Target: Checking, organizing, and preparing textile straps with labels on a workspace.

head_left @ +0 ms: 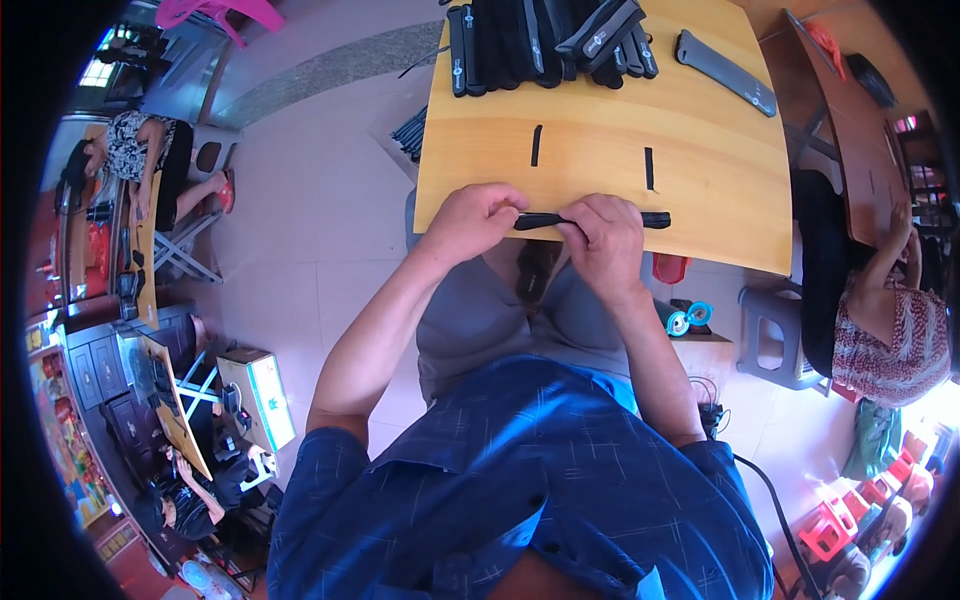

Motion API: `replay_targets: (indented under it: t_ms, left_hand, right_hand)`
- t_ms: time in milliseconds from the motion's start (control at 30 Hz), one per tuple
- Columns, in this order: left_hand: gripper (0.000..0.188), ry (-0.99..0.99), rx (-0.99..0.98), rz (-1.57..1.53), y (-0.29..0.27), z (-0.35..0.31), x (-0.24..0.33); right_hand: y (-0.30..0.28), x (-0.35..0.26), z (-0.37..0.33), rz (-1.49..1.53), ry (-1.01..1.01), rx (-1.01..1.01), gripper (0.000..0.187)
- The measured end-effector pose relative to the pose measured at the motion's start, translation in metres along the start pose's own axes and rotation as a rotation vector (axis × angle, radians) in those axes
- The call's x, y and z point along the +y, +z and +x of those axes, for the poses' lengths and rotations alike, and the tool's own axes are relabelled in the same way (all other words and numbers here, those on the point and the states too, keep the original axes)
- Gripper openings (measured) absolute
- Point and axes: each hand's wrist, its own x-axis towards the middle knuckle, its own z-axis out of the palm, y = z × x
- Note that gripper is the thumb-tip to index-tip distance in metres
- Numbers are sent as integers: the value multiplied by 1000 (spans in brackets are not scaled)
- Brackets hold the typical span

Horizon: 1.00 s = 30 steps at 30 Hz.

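At the table's near edge, both hands hold a long, narrow black fabric piece lying crosswise. My left hand pinches its left end between thumb and fingers. My right hand is closed over its middle, and the right end sticks out past the fingers. Whether the piece is folded or a closed sleeve I cannot tell. Beyond the hands, two short black strips lie apart on the wooden table.
A pile of black and grey long slim pouches covers the table's far left. One grey pouch lies alone at the far right. A grey stool and a seated person are to the right; other people work at tables on the left.
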Motion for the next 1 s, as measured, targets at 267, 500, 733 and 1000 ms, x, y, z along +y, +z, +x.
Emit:
replay_targets:
  t_ms: [267, 500, 733, 1000]
  left_hand:
    - [26, 27, -25, -45, -3, 3, -8]
    - [25, -60, -106, -41, -7, -3, 10]
    - [22, 112, 50, 39, 10, -16, 2]
    - [18, 373, 318, 9, 28, -35, 26]
  right_hand:
    - [1, 0, 1, -18, -26, 3, 15]
    - [0, 2, -5, -35, -36, 25, 14]
    - [-1, -2, -9, -70, -82, 50, 15]
    - [-16, -34, -68, 433, 309, -82, 28]
